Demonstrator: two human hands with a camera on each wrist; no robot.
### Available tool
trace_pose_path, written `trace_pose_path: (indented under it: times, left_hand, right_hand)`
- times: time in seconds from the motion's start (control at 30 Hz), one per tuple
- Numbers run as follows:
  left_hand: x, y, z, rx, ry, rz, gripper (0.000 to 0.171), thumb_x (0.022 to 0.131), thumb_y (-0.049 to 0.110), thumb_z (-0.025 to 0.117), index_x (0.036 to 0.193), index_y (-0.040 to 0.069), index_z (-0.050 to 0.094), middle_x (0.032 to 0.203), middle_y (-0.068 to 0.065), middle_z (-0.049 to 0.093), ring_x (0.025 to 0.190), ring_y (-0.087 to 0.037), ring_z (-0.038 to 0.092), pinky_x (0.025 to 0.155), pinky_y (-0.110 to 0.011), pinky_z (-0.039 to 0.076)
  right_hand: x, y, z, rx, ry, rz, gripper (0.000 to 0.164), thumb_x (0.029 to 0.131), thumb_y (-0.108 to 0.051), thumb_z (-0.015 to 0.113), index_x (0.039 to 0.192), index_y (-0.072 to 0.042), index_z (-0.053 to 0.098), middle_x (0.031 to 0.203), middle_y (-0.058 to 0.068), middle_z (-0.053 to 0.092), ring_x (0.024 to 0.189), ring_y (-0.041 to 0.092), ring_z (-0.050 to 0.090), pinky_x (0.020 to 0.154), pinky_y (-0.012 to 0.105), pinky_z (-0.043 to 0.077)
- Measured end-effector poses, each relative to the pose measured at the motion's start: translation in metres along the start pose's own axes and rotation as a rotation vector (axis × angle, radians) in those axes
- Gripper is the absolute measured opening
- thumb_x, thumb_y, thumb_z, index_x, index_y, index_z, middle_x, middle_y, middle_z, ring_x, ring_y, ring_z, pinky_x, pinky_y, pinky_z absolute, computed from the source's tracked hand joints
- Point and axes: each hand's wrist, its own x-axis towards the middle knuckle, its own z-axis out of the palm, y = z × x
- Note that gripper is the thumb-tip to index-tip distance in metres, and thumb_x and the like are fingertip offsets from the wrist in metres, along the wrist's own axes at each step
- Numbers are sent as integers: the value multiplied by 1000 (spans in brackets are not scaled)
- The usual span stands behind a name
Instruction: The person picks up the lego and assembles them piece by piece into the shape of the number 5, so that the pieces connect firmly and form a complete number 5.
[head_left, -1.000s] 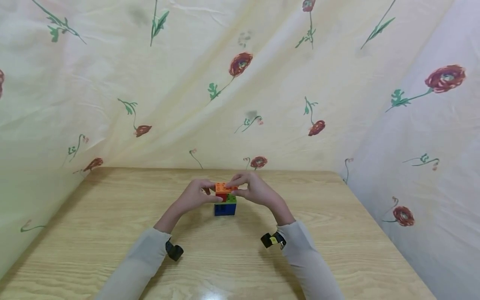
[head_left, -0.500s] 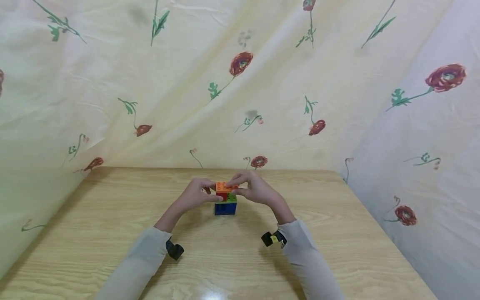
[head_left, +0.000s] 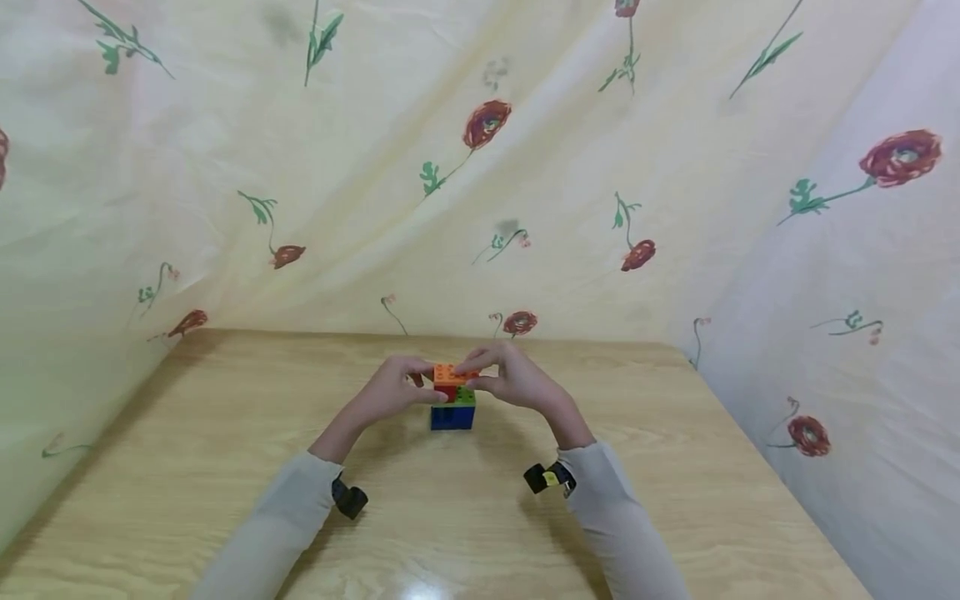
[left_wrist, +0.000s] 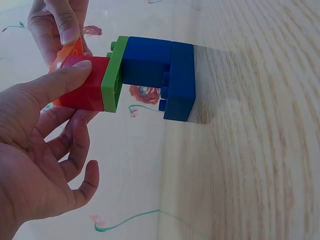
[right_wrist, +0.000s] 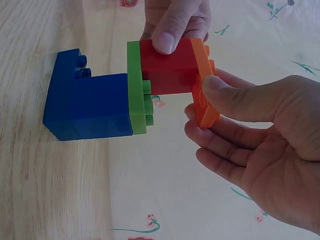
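A stepped tower of toy building blocks stands on the wooden table. Its base is a flat blue block (right_wrist: 59, 107), topped by a taller blue block (right_wrist: 102, 107) and a thin green block (right_wrist: 134, 75). A red block (right_wrist: 170, 70) sits over one end of the green one, leaving studs bare beside it. Uppermost lies a thin orange block (right_wrist: 206, 119), overhanging the red one. My left hand (head_left: 390, 388) grips the red block, thumb on its near face and fingers behind. From the other side, my right hand (head_left: 517, 382) pinches the overhanging end of the orange block.
The wooden table (head_left: 435, 517) runs back to a cloth (head_left: 360, 167) with printed red flowers, which hangs behind it and along both sides. A small black camera (head_left: 349, 500) is strapped at my left wrist, another black camera (head_left: 536, 478) at my right.
Both hands keep their hold on the red and orange blocks. The head view has shifted very slightly; the tower stays where it was.
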Motion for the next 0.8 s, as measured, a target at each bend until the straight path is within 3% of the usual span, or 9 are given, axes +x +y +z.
trace_pose_path:
  times: [0.8]
  left_hand:
    - [0,-5,0,0,1,-1,33,86,22,83,117,13,78,106,-4,75,84,-16,57,71,-27,47]
  right_hand:
    - [0,-1,1,-22,21,-20,24,90,-2,75,113,-9,79,109,5,74,101,19,65,87,34,55]
